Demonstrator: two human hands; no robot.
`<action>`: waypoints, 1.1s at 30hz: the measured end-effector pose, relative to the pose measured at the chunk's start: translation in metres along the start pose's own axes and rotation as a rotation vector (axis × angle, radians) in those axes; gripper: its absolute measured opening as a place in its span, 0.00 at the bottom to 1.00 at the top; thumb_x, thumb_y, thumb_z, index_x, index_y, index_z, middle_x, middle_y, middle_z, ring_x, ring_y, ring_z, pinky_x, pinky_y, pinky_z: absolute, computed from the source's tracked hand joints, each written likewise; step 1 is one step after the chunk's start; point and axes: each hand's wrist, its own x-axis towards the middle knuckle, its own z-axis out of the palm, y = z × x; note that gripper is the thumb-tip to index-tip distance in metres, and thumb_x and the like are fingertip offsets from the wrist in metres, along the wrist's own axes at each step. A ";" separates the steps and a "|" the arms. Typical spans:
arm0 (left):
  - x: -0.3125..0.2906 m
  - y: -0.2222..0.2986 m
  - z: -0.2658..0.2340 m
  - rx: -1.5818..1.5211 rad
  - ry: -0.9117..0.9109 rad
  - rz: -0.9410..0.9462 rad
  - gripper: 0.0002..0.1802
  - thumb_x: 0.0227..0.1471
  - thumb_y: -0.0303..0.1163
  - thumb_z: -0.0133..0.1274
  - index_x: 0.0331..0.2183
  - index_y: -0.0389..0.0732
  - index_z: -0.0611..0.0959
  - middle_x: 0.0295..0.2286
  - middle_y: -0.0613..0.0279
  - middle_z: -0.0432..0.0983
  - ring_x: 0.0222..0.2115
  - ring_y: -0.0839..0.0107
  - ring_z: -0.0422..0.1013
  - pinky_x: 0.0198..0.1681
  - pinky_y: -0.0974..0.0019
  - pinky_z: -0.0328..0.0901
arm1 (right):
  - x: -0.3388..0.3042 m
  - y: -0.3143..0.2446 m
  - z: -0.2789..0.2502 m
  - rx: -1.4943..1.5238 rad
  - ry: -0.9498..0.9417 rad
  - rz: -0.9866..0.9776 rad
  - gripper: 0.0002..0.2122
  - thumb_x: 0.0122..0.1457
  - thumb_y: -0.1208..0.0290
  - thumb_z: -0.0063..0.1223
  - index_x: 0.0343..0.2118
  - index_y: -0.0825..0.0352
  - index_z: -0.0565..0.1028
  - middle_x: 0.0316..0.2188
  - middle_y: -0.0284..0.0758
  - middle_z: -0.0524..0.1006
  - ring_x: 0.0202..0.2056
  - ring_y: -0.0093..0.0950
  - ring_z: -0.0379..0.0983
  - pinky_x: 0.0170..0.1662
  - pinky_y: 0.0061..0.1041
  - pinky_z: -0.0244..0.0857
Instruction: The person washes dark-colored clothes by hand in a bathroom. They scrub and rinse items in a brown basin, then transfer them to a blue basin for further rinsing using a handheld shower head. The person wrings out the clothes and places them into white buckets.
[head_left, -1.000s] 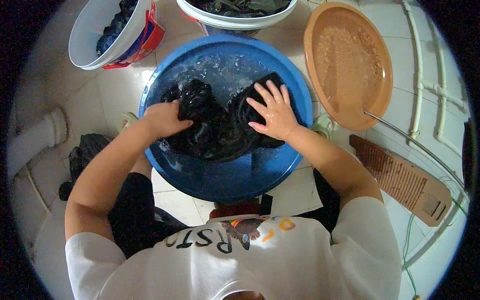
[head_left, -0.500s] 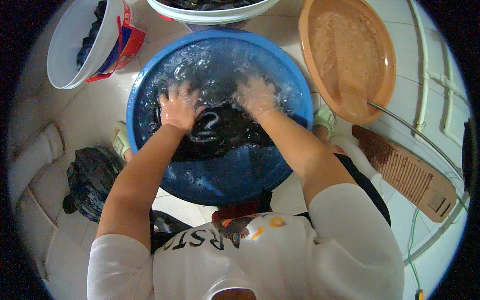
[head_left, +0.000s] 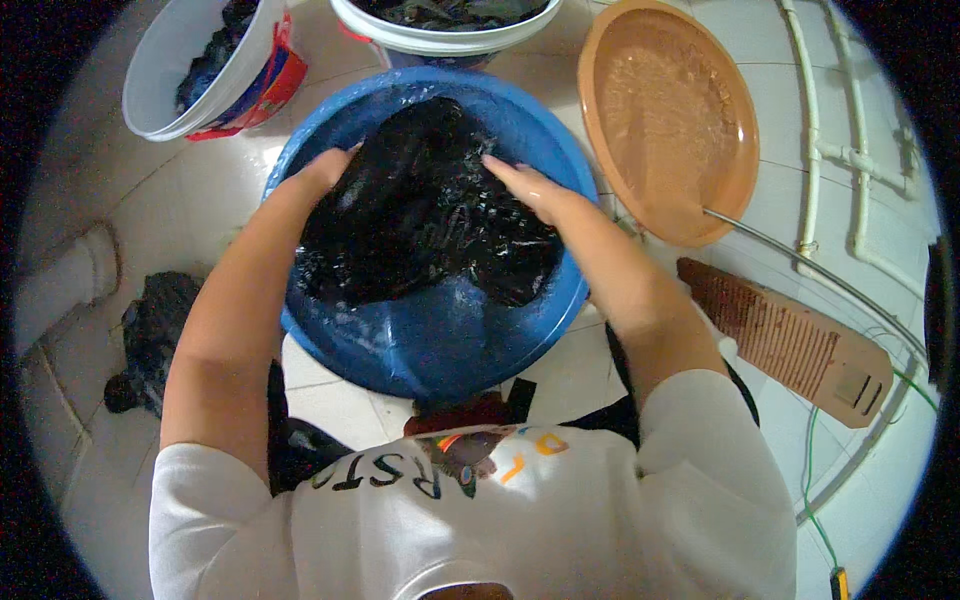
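A soaked black garment [head_left: 400,215] lies bunched and glistening in a round blue basin [head_left: 400,365], its far part raised in a hump. My left hand [head_left: 333,168] grips the cloth at its far left side, with most fingers hidden under or behind it. On the right side my right hand [head_left: 525,188] has hold of the same cloth; its upper edge lies over the fabric and the other fingers are out of sight. Water shows in the near part of the basin. The garment's exact kind cannot be made out.
Two white buckets hold dark cloth, one at far left [head_left: 150,95] and one beyond the basin [head_left: 450,38]. To the right stand an orange basin [head_left: 590,90] of water with a hose [head_left: 820,270] in it, a brown washboard [head_left: 790,345] and wall pipes [head_left: 812,130]. A dark bundle [head_left: 160,330] lies left.
Both hands were spread flat on the submerged cloth; now they grip it at its sides. The black cloth has risen out of the water into a heap, and my hands have moved apart.
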 end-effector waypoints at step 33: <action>0.040 0.033 0.088 0.645 0.322 0.010 0.27 0.47 0.41 0.43 0.48 0.38 0.68 0.44 0.41 0.65 0.45 0.50 0.64 0.49 0.50 0.56 | 0.056 0.013 0.054 -0.697 0.294 -0.284 0.20 0.53 0.62 0.43 0.50 0.58 0.64 0.49 0.41 0.64 0.50 0.37 0.62 0.48 0.40 0.60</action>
